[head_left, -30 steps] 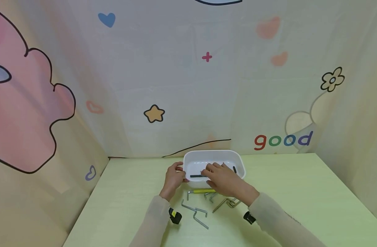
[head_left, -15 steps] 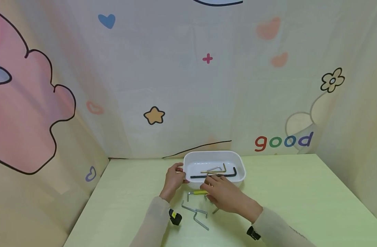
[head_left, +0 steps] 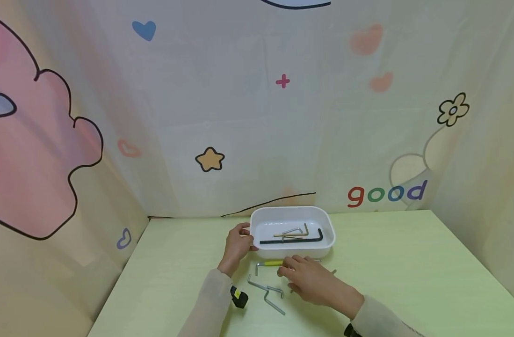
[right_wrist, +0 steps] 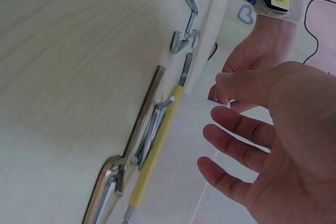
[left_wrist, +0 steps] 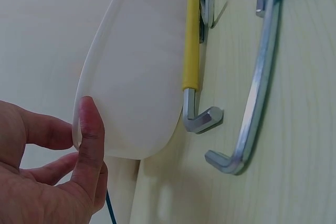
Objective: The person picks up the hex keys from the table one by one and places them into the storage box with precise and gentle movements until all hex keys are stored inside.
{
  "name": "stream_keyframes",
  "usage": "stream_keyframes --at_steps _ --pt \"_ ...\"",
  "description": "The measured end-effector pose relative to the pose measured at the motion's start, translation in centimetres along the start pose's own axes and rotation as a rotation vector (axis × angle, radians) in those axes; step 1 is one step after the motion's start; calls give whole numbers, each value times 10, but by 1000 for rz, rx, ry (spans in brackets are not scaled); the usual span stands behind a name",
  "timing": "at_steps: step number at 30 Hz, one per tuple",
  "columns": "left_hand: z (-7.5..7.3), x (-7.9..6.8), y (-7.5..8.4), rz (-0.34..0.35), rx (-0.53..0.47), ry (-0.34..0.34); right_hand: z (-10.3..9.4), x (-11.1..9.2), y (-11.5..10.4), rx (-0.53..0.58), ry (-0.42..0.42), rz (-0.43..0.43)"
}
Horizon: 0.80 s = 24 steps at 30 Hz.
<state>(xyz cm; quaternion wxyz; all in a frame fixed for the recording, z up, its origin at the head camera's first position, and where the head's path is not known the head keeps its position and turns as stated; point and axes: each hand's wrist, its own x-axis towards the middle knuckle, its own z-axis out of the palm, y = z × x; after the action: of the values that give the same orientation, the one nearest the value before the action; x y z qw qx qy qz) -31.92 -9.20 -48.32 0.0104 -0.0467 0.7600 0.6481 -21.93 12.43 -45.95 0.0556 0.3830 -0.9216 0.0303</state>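
Note:
My left hand (head_left: 236, 245) pinches the left end of a white plastic bin (head_left: 292, 253), thumb outside the wall in the left wrist view. Inside the bin lie a long black hex key (head_left: 299, 241), a gold-coloured hex key (head_left: 290, 235) and a small silver one. My right hand (head_left: 309, 280) hovers in front of the bin, fingers loosely bent and holding nothing. Beneath it are a yellow-sleeved hex key (right_wrist: 156, 148), bronze-coloured hex keys (right_wrist: 143, 114) and small silver ones, partly hidden in the head view.
Left of my right hand, silver hex keys (head_left: 275, 307) lie on the pale wooden table (head_left: 181, 262). Behind the bin hangs a printed curtain (head_left: 257, 117). A black strapped device (head_left: 239, 297) sits on my left wrist.
My right hand has drawn back from inside the bin to above the keys on the table, uncovering the hex keys in the bin. The left hand keeps its place on the bin.

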Motion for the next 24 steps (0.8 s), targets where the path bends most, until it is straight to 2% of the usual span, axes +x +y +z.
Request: stream_keyframes --at_steps 5,14,24 --pt "0 0 0 -9 3 -3 6 -4 1 10 15 -8" --pt "0 1 0 3 -4 -1 16 -10 4 -61 78 -67" --pt "1 2 -1 -6 4 8 25 -13 12 -27 21 -42"
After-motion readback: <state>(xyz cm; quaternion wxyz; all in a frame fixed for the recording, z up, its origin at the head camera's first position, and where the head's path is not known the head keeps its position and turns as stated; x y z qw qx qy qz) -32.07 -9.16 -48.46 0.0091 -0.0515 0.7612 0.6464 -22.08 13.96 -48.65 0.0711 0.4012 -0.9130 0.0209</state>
